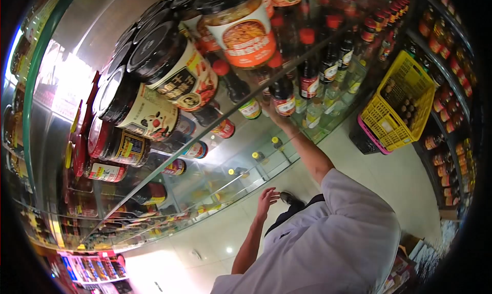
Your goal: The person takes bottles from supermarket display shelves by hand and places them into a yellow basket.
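Observation:
My right hand (272, 111) reaches into the glass shelving, seen partly through the glass. It is closed at the lower part of a dark, red-capped sauce bottle (283, 96); some fingers are hidden behind the bottle. Close by on the same shelf are another dark bottle with a green-edged label (249, 108) and a red-labelled sauce bottle (309, 86). My left hand (267, 199) hangs low over the floor beside the shelving, fingers apart and slightly bent, holding nothing.
Large dark-lidded jars (177, 73) crowd the upper glass shelf near my head. A yellow crate (382, 112) with bottles in it rests on a black, pink-rimmed crate (365, 137) to the right. Curved shelves of jars (448, 122) stand beyond. Yellow-capped bottles (258, 155) occupy a lower shelf.

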`<move>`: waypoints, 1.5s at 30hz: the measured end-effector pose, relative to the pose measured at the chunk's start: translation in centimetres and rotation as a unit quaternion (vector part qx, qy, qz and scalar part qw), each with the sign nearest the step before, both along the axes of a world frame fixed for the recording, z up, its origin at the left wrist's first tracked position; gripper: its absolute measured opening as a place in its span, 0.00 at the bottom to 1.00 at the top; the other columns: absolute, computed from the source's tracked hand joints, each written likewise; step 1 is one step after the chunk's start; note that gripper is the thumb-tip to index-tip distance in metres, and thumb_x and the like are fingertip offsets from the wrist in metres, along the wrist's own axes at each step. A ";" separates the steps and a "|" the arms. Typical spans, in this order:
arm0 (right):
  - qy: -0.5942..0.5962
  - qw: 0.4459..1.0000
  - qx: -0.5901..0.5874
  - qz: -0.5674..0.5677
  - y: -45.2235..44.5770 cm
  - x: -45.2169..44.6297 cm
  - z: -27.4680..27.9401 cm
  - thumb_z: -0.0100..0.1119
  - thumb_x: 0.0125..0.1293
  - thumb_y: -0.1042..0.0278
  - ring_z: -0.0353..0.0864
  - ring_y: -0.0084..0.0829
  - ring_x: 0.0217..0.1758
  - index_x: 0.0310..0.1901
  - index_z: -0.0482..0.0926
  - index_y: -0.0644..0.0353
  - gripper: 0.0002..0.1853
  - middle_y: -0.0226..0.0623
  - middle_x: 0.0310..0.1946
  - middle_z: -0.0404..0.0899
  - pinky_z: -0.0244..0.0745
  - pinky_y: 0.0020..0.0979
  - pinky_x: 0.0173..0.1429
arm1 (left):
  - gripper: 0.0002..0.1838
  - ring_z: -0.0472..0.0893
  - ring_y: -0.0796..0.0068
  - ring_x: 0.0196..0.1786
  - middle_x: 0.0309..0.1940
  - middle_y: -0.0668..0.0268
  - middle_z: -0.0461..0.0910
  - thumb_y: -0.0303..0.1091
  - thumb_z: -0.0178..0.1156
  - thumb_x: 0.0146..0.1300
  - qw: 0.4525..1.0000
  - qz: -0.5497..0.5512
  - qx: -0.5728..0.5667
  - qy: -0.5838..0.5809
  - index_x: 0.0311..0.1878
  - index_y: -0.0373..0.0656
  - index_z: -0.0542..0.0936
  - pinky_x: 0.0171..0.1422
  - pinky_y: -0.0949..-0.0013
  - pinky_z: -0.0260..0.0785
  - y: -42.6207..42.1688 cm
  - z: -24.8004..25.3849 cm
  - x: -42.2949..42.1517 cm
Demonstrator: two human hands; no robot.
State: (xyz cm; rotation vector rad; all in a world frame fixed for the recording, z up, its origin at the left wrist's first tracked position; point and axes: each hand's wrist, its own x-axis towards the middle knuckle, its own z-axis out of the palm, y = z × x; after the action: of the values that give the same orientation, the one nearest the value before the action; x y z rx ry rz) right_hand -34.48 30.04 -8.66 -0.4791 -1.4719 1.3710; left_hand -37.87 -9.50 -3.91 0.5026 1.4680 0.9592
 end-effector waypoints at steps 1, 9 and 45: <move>-0.097 0.992 0.027 -0.081 -3.4 2.6 3.3 0.50 0.70 0.56 0.66 0.35 0.66 0.62 0.67 0.57 0.23 0.43 0.61 0.69 0.59 0.35 0.69 | 0.17 0.81 0.74 0.43 0.43 0.64 0.82 0.43 0.48 0.70 1.000 -0.001 -0.004 -0.021 0.55 0.44 0.74 0.49 0.69 0.71 0.4 0.1 0.3; -0.162 0.961 0.081 -0.209 -18.0 10.2 8.3 0.64 0.57 0.65 0.79 0.48 0.47 0.47 0.74 0.59 0.17 0.49 0.45 0.78 0.75 0.41 0.48 | 0.31 0.78 0.61 0.53 0.54 0.57 0.76 0.58 0.45 0.67 0.987 0.047 0.018 -0.150 0.66 0.48 0.61 0.59 0.57 0.69 3.7 -1.7 3.0; -0.431 0.845 0.089 -0.305 -28.2 67.5 29.3 0.65 0.58 0.58 0.80 0.46 0.34 0.46 0.70 0.62 0.21 0.44 0.33 0.78 0.75 0.38 0.41 | 0.22 0.82 0.52 0.43 0.43 0.47 0.77 0.44 0.47 0.68 0.927 -0.329 0.109 -0.142 0.44 0.29 0.67 0.48 0.56 0.80 16.2 -0.8 45.4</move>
State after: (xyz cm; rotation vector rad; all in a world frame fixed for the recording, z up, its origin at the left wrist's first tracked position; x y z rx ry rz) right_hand 33.04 1.81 20.68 -1.4294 -1.8735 0.4757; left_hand 7.53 6.68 -4.74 0.9090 0.8364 0.6160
